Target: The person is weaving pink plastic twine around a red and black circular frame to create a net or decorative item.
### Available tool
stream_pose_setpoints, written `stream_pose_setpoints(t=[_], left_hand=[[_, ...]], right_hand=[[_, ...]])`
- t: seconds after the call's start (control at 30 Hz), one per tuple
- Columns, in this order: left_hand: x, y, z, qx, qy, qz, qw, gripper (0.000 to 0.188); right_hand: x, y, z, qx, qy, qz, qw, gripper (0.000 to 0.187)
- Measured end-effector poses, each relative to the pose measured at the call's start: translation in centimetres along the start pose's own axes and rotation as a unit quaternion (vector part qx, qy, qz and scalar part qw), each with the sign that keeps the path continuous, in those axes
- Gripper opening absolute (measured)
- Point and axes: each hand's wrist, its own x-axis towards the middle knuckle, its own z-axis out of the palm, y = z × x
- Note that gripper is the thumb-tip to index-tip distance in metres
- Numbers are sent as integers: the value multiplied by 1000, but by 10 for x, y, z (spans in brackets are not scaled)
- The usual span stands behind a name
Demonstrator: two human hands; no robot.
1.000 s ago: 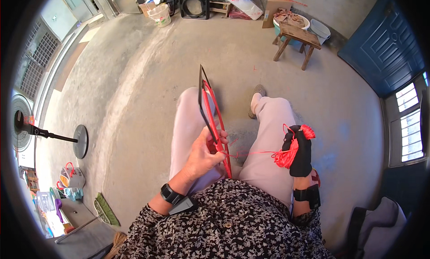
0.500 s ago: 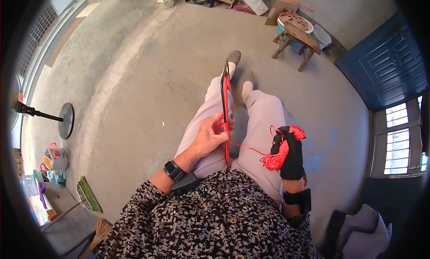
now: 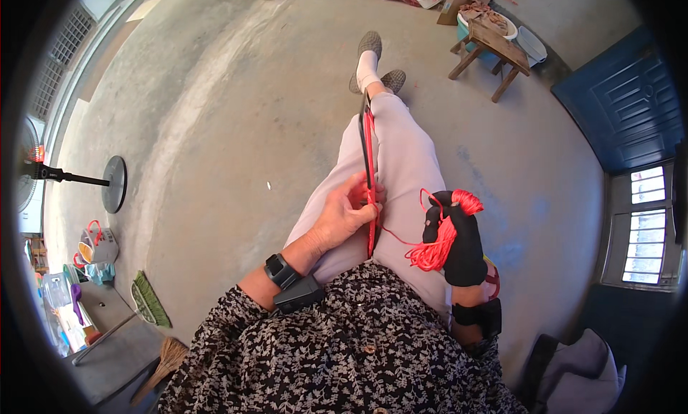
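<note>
My bare left hand (image 3: 340,219) is closed around a thin black frame (image 3: 363,138), seen nearly edge-on above my lap. Red cord runs along the frame; its exact shape is hard to tell from this side. In my right hand (image 3: 467,251), which wears a black glove, is a looped hank of red cord (image 3: 433,248). Part of the hank bulges out past the top of the glove, and loops hang on its left. A single strand stretches from the hank across to the frame at my left fingers.
My legs stretch ahead over a concrete floor. At the far right are a wooden stool (image 3: 494,45), a tub with cloth (image 3: 509,27) and a blue door (image 3: 616,99). On the left stand a fan (image 3: 113,185), a bag (image 3: 97,246), a green broom (image 3: 149,299) and a straw broom (image 3: 166,360).
My legs have shifted, and the ankles now cross. My view has tilted slightly, while both hands keep their hold with the strand still between them.
</note>
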Motion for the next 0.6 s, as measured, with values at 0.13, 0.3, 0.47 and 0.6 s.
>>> stream_pose_setpoints(t=[0.13, 0.3, 0.47, 0.6], left_hand=[[-7, 2, -1, 20, 29, 51, 998, 49], [-6, 9, 3, -26, 124, 6, 992, 52], [-4, 29, -10, -76, 240, -152, 956, 53], [0, 42, -23, -314, 97, -165, 930, 52]], right_hand=[[7, -1, -2, 40, -39, 7, 998, 27], [12, -3, -24, 72, -9, -5, 997, 31], [35, -18, -14, -137, 8, -35, 990, 32], [74, -4, -2, -302, -7, -166, 939, 42]])
